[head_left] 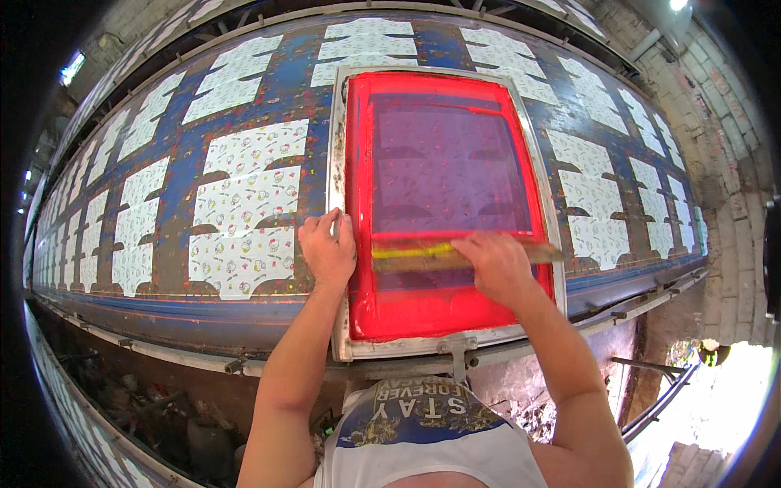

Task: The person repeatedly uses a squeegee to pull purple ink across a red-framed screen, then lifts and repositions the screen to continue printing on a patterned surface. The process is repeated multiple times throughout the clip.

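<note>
A screen-printing frame (338, 146) with an aluminium rim and red ink around a translucent purple mesh (443, 171) lies on the long table at the centre. My left hand (327, 248) is closed on the frame's left rim. My right hand (496, 264) grips a long squeegee (415, 250) with a brownish bar and a yellow strip, lying crosswise over the lower part of the screen amid red ink. Beneath the mesh, cut fabric pieces show faintly. Pale patterned fabric pieces (244, 171) lie on the table beside the frame.
The curved-looking table (130, 305) carries rows of fabric pieces and has a rail (228, 364) along its near edge, with a bracket (455, 350) at the frame's foot. Another table (65, 431) runs at lower left. A block wall (724, 138) stands at the right.
</note>
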